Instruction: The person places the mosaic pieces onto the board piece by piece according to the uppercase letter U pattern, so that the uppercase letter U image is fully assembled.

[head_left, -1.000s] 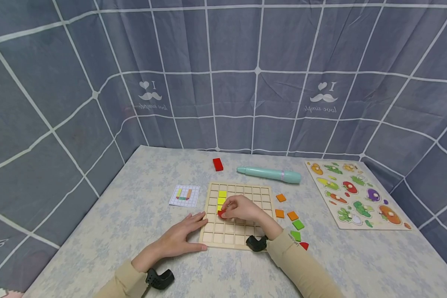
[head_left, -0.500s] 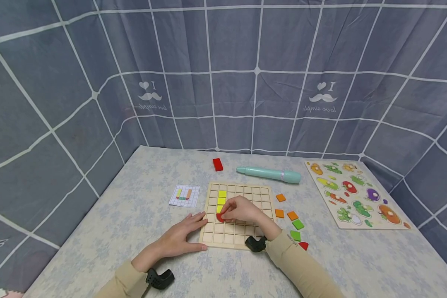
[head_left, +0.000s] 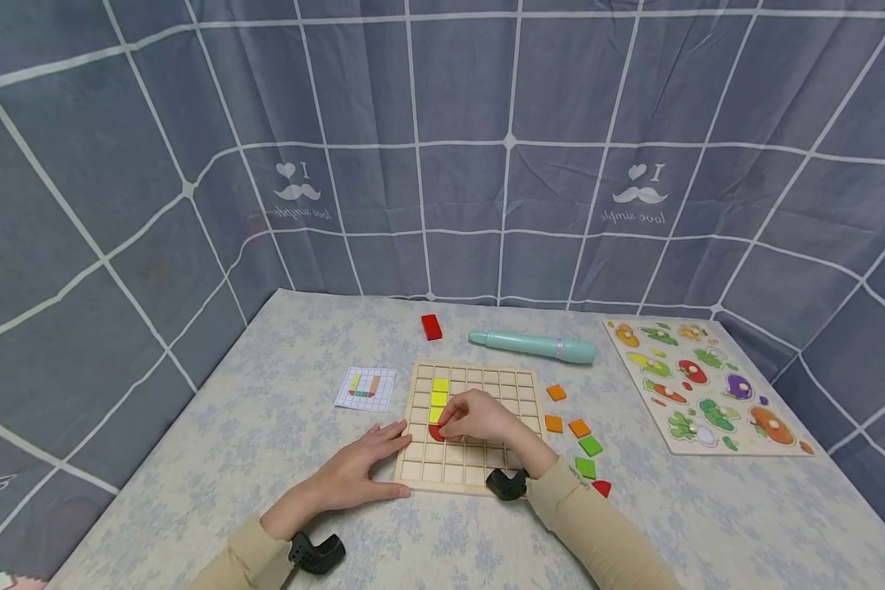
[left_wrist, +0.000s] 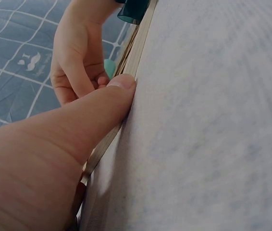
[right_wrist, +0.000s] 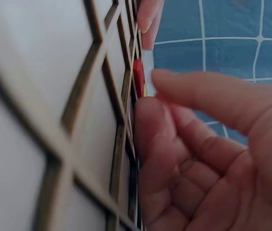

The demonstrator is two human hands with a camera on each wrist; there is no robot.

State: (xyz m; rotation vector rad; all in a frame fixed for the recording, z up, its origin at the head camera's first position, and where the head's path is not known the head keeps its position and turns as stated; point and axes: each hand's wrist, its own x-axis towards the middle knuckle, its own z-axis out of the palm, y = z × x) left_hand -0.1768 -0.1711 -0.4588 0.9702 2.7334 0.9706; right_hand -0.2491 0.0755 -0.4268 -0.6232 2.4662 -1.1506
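A wooden grid board (head_left: 431, 473) lies on the table, with several yellow tiles (head_left: 440, 385) in one column near its left side. Just below them is a red quarter-round tile (head_left: 435, 433), which also shows red against the grid in the right wrist view, tile (right_wrist: 138, 77). The right hand (head_left: 479, 414) reaches over the board with thumb and curled fingertips at that tile's right edge, partly covering it. At the board's left edge rests the left hand (head_left: 354, 467), fingers extended; its thumb (left_wrist: 121, 84) lies along the board's near side.
A pattern card (head_left: 365, 388) lies left of the board. To the right are loose orange tiles (head_left: 578, 428), green tiles (head_left: 590, 445) and another red quarter-round tile (head_left: 601, 487). Behind are a red block (head_left: 431, 327) and a teal pen-like stick (head_left: 534, 345); a vegetable puzzle (head_left: 715, 393) lies far right.
The red quarter-round tile has shifted slightly down and left and turned flatter, below the yellow column. The right hand follows it only slightly. The left hand stays in place.
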